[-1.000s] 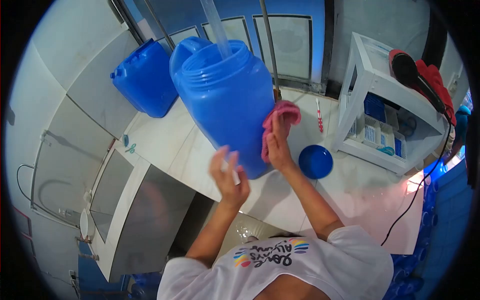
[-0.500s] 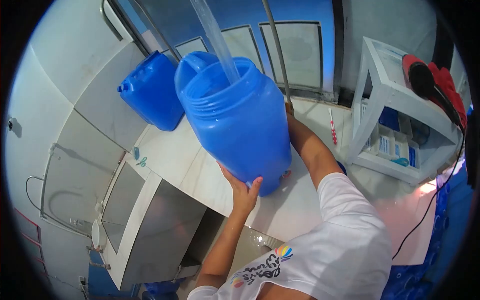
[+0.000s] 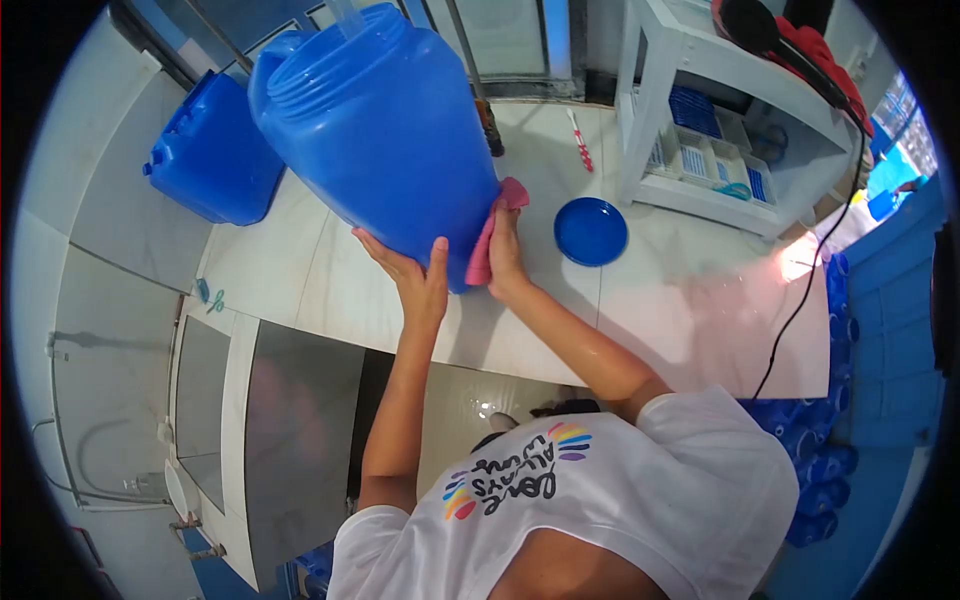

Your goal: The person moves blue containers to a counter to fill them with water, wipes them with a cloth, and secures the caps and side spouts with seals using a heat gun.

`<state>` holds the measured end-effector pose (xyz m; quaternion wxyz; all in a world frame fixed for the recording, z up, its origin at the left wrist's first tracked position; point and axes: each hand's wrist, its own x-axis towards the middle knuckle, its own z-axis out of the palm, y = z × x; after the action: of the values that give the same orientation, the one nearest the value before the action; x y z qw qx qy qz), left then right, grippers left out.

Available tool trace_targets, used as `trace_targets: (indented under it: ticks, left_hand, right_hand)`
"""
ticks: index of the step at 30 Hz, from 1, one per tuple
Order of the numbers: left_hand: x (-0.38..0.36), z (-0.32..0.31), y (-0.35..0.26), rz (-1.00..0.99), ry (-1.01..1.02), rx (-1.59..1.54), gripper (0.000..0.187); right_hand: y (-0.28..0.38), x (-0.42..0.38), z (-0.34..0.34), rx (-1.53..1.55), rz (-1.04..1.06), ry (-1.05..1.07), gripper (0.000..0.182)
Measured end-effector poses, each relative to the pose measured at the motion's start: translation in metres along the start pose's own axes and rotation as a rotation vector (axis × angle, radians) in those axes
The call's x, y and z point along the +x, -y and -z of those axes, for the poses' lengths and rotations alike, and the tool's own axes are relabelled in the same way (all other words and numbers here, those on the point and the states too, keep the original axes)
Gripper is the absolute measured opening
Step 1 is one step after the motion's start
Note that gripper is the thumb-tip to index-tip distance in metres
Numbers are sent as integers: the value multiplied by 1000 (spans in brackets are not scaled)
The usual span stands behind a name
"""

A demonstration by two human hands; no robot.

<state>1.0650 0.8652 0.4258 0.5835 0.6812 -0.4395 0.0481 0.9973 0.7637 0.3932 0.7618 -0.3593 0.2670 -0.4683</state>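
A large blue water jug (image 3: 390,140) with a wide, threaded, uncapped mouth stands on the white counter in front of me. A clear stream of water (image 3: 345,15) enters its mouth from above. My left hand (image 3: 415,285) lies against the near lower side of the jug, fingers and thumb spread. In my right hand (image 3: 508,250) is a pink cloth (image 3: 482,255), pressed to the jug's right side near the base. A round blue lid (image 3: 590,232) lies on the counter to the right of that hand.
Behind at left stands a second blue container (image 3: 215,150). A red-and-white toothbrush (image 3: 580,142) lies near a white shelf (image 3: 690,60) holding small bins. On that shelf is a black hair dryer (image 3: 750,25), its cord trailing down. Small scissors (image 3: 216,300) lie left.
My right hand has come from behind the jug to its near right side, now with the pink cloth. The view has shifted, bringing the blue lid fully into sight.
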Motion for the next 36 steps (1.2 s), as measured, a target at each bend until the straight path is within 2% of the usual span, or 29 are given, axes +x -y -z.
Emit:
trace_targets:
  ticks: [3, 9, 11, 12, 13, 14, 15, 16, 17, 18, 20, 21, 22, 23, 27, 31, 32, 33, 35, 36]
  left_hand:
    - [0, 2, -3, -5, -7, 3, 96]
    - [-9, 2, -23, 45, -58, -54, 81]
    - [-23, -7, -41, -244, -174, 91, 72]
    - [-30, -20, -39, -489, -284, 95, 53]
    - [-31, -24, -38, -644, -111, 87, 44]
    - [-34, -27, -38, -791, 63, 80, 37]
    - [-39, -39, -50, -679, 152, 189, 39]
    - [-36, -56, -46, -585, 376, 201, 37]
    - [-35, -76, -41, -581, 497, 203, 35]
    - [-34, -96, -37, -577, 614, 204, 33]
    - [-42, -131, -28, -668, 648, 247, 27]
    - [-43, -144, -23, -662, 637, 256, 27]
    - [-44, -154, -18, -659, 733, 309, 24]
    - [-44, -159, -16, -653, 828, 362, 21]
    - [-45, -147, -19, -609, 816, 340, 15]
    - [-38, -66, -28, -121, 687, -155, 19]
    - [-31, -24, -41, 269, 757, -239, 22]
    - [-25, 18, -44, 514, 764, -413, 20]
    - [-24, 104, -45, 665, 471, -415, 14]
    - [-28, 146, -43, 736, 280, -292, 14]
  right_hand:
    - [-10, -15, -1, -13, 87, -82, 47]
    - [11, -44, 44, -211, -51, 80, 31]
    - [46, -79, 54, -80, -280, 30, 16]
    - [54, -87, 71, -76, -319, 12, 16]
    - [64, -95, 92, -74, -364, -5, 16]
    - [74, -102, 116, -54, -301, -74, 18]
    - [85, -108, 140, -34, -240, -141, 19]
    - [106, -117, 154, -16, -243, -279, 23]
    - [124, -123, 168, 50, -144, -266, 23]
    - [148, -137, 173, -89, -61, -370, 23]
    - [169, -147, 182, 121, -6, -420, 25]
    - [166, -147, 212, 118, -12, -406, 25]
    - [157, -144, 253, 147, 4, -390, 28]
    - [160, -142, 250, 159, 8, -373, 30]
    - [174, -132, 226, 268, 79, -282, 34]
    - [169, -107, 208, 162, 101, -224, 33]
    - [165, -99, 202, 115, 95, -199, 32]
    - [160, -93, 194, 115, 86, -177, 32]
    - [149, -83, 178, -36, 49, -71, 31]
    - [143, -79, 168, -35, 35, -51, 31]
